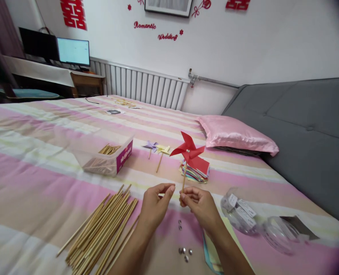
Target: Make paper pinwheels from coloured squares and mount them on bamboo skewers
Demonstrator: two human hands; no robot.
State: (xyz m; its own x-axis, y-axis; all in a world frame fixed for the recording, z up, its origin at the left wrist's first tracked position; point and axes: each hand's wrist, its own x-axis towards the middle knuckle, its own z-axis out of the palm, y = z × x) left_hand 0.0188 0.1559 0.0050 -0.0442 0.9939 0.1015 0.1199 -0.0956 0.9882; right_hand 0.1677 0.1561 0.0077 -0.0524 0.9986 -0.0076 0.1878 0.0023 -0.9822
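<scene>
Red wall lettering (144,25) reads "Romantic" and, lower, "Wedding".

We're in a bedroom at home — a wide bed (43,126) with a striped pink cover, a satin pillow (235,134), a grey padded headboard (307,114). Radiator (146,86) under the wall, wedding decorations (73,13) above, desk with monitors (72,51) in the corner.

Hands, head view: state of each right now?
Left hand: fingers pinched together beside the stick, nothing visibly held.
Right hand: closed on the stick of the red pinwheel, holding it upright.
</scene>
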